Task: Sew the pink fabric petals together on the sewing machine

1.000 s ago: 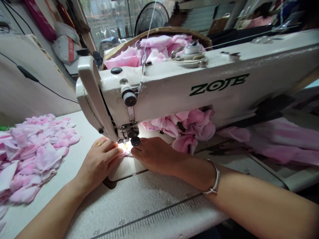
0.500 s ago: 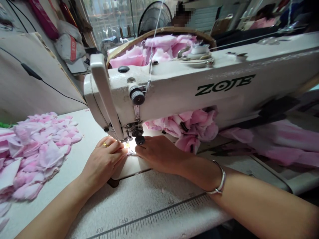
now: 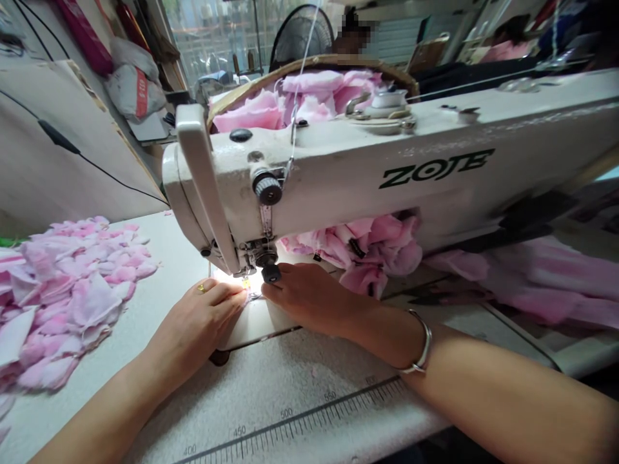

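Under the head of a white sewing machine (image 3: 329,174), both hands meet at the brightly lit needle area. My left hand (image 3: 198,319), with a ring on one finger, lies left of the presser foot (image 3: 246,282), its fingertips pressed together at the needle plate. Opposite it, my right hand (image 3: 309,296) is curled just right of the foot, behind a black knob (image 3: 271,273) that hides part of the fingers. Something small lies between the fingertips, but glare and the fingers hide what it is. A bunch of pink fabric pieces (image 3: 382,241) sits under the machine arm, beyond my right hand.
Many pink and white fabric pieces (image 3: 72,296) are heaped on the table's left. Behind the machine stands a basket (image 3: 411,76) of pink fabric. More pink fabric (image 3: 536,277) lies at right. A ruler scale (image 3: 290,415) runs along the front edge. Other people sit in the background.
My left hand has shifted slightly left and its fingers lie flatter, leaving more of the lit needle area visible. My right hand is almost unmoved.
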`<move>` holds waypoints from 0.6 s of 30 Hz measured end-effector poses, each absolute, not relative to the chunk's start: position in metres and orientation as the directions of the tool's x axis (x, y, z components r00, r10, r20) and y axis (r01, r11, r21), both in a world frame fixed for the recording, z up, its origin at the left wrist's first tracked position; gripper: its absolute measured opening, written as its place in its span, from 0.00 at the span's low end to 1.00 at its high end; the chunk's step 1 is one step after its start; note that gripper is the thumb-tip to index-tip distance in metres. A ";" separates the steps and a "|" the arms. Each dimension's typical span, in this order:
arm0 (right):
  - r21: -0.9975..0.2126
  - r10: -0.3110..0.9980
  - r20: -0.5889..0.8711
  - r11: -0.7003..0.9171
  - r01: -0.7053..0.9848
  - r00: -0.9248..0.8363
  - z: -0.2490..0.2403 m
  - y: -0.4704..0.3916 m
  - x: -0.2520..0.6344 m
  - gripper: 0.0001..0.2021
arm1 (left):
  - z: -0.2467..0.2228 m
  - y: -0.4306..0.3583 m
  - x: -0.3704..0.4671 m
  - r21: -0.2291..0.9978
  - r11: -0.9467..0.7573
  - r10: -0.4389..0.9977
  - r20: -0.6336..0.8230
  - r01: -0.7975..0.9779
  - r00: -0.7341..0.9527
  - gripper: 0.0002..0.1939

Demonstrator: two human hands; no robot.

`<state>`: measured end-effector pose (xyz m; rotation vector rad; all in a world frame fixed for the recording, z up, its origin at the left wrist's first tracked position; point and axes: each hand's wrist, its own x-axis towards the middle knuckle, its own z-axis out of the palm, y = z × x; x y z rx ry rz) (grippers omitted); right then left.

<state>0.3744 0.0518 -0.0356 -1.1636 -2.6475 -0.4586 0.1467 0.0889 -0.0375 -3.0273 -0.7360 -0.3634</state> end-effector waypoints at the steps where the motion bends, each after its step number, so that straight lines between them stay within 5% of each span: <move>1: 0.189 0.682 0.307 0.640 0.745 -0.664 -0.035 0.051 0.374 0.07 | -0.037 0.087 0.147 0.058 -0.885 0.461 0.235 0.461 0.856 0.14; 18: 0.156 0.767 0.276 0.559 0.814 -0.580 -0.031 0.052 0.371 0.08 | -0.039 0.077 0.155 -0.007 -0.839 0.535 0.182 0.545 0.825 0.12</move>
